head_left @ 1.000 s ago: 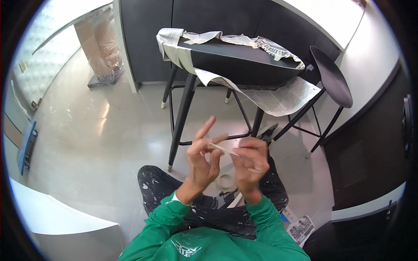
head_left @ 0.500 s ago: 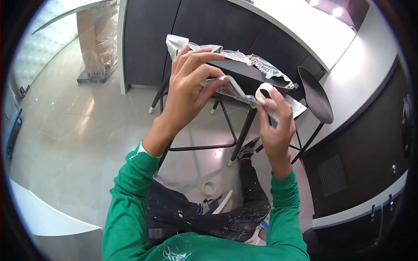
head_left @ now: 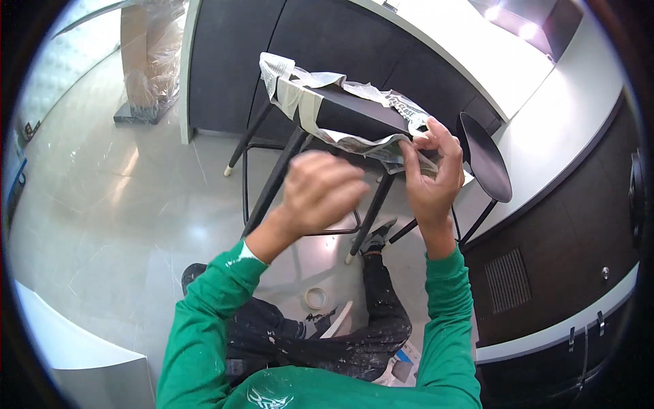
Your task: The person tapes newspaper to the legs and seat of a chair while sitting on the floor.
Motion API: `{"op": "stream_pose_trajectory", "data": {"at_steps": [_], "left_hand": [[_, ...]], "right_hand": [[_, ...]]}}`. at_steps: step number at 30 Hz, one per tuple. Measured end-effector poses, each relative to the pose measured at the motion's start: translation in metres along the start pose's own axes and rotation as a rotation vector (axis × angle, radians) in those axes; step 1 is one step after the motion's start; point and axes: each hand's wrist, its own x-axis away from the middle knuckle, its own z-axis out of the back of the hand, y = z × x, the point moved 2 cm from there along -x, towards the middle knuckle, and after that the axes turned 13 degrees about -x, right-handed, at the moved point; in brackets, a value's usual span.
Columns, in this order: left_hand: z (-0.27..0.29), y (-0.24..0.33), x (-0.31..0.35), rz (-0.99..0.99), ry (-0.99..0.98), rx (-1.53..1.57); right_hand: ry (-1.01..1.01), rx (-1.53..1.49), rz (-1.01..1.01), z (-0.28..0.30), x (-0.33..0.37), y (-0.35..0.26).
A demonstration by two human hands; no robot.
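Pinching the newspaper edging [head_left: 351, 144] at the near rim of the black stool seat [head_left: 368, 112] with the right hand [head_left: 436, 176], thumb and fingers drawn nearly together. Curling the left hand [head_left: 323, 191] into a loose fist, blurred, below the seat rim in view. Cannot tell contents of the left-hand grasp. For positions, take the left hand as dial centre. Locate newspaper edging and stool seat at 1 o'clock, right hand just short of 3 o'clock. Note edging along near and far rims, with dark upper face exposed between. Find a second stool [head_left: 485, 158] farther out, between 2 and 3 o'clock; a tape roll [head_left: 315, 307] flat on the pale floor [head_left: 136, 225] at 6 o'clock; a plastic-wrapped carton [head_left: 136, 54] upright at 10 o'clock.
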Motion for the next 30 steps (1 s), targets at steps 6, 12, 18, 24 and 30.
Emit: {"op": "stream_pose_trajectory", "data": {"at_steps": [6, 12, 18, 24, 30], "left_hand": [[-0.015, -0.008, -0.001, 0.094, -0.23, -0.17], [-0.017, -0.006, -0.007, 0.05, -0.276, -0.281], [-0.015, -0.007, -0.01, 0.086, -0.227, -0.258], [-0.011, -0.021, -0.032, 0.094, -0.178, -0.242], [0.008, -0.059, -0.074, 0.209, -0.324, 0.109]], "right_hand": [[-0.065, 0.068, -0.047, 0.002, -0.002, -0.006], [-0.202, 0.149, 0.072, 0.022, -0.047, -0.045], [-0.472, 0.049, 0.075, -0.002, -0.086, -0.06], [-0.603, 0.065, 0.019, -0.014, -0.115, -0.054], [-0.793, 0.074, -0.19, -0.017, -0.131, -0.044]]}}
